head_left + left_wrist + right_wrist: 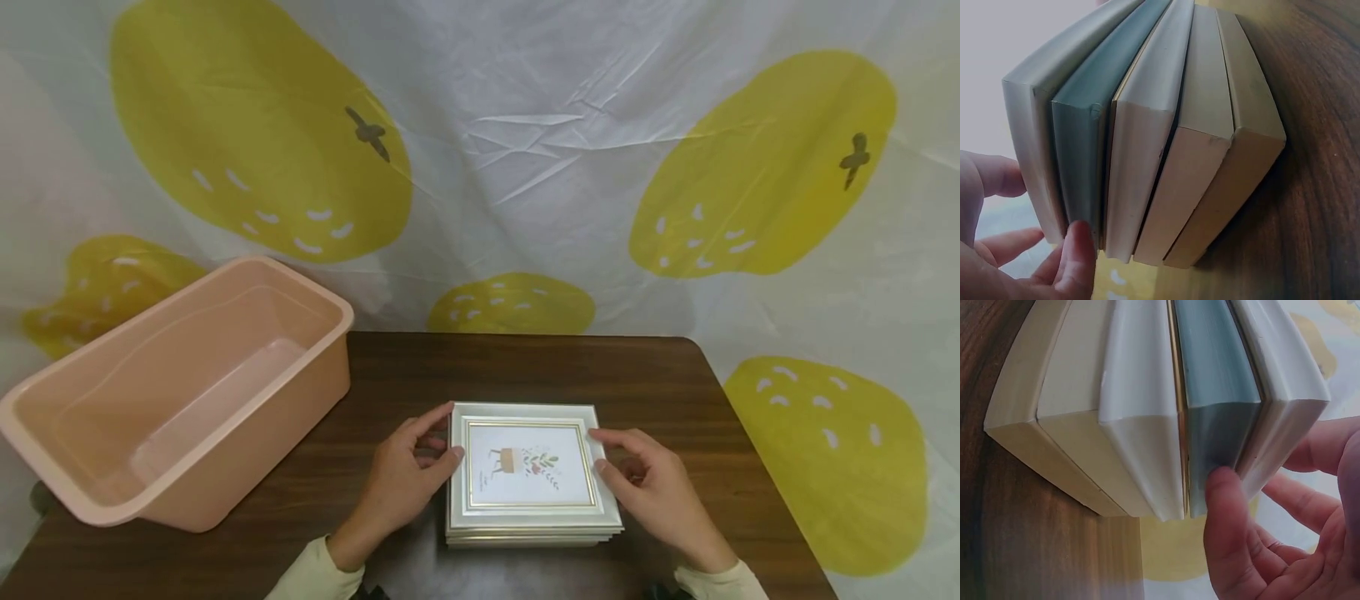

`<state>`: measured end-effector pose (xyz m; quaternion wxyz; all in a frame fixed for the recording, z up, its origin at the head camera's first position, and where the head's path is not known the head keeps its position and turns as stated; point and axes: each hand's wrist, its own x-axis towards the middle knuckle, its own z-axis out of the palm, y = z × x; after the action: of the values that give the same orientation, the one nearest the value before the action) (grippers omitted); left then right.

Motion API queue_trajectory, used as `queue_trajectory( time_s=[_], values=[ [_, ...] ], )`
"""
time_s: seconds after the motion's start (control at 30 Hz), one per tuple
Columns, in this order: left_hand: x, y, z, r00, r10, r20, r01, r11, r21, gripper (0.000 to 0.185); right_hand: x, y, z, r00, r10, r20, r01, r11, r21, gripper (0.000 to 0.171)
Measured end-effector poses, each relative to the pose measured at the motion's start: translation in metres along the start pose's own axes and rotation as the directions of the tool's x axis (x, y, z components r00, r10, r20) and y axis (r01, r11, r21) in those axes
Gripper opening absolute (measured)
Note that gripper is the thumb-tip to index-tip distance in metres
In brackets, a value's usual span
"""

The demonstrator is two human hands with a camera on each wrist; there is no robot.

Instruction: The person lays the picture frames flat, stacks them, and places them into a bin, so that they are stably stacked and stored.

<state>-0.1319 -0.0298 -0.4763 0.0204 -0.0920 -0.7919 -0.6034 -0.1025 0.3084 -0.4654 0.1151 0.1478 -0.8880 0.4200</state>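
Note:
A silvery-white picture frame (459, 492) with a gold inner border and a plant print lies on top of a stack of several frames. My left hand (405, 475) touches its left edge, index finger extended toward the far corner. On the opposite side, my right hand (660, 487) touches the right edge with thumb and index finger. In the left wrist view, the thumb (1079, 244) meets the side of the blue-grey frame (1082, 140) under the top one. The right thumb (1225, 506) rests against that same blue-grey frame (1219, 369). Lower frames look white, cream and tan.
A pink plastic bin (285, 425) stands at the left of the dark wooden table (525, 367). Its open top shows a bare inner floor. Behind the table hangs a white cloth (517, 200) printed with yellow fruit.

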Motion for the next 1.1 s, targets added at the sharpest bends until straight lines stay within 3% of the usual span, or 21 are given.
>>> queue_trajectory(
  time_s=[0.33, 0.6, 0.9, 1.1],
  values=[
    [0.000, -0.004, 0.000, 0.999, -0.040, 0.026, 0.041, 0.999, -0.036, 0.054, -0.004, 0.003, 0.004, 1.000, 0.028, -0.014, -0.028, 0.999, 0.031, 0.040],
    [-0.005, -0.011, 0.003, 0.992, -0.108, 0.062, 0.116, 0.983, -0.143, 0.057, -0.005, 0.005, 0.007, 0.998, 0.034, 0.044, -0.042, 0.979, 0.200, 0.041],
    [-0.008, -0.014, 0.003, 0.971, -0.178, 0.162, 0.219, 0.932, -0.289, 0.061, -0.013, 0.011, 0.009, 0.980, 0.154, 0.123, -0.177, 0.964, 0.199, 0.051],
    [-0.009, -0.017, 0.002, 0.951, -0.220, 0.217, 0.285, 0.897, -0.339, 0.064, -0.017, 0.011, 0.010, 0.960, 0.211, 0.184, -0.250, 0.941, 0.227, 0.055]
  ],
)
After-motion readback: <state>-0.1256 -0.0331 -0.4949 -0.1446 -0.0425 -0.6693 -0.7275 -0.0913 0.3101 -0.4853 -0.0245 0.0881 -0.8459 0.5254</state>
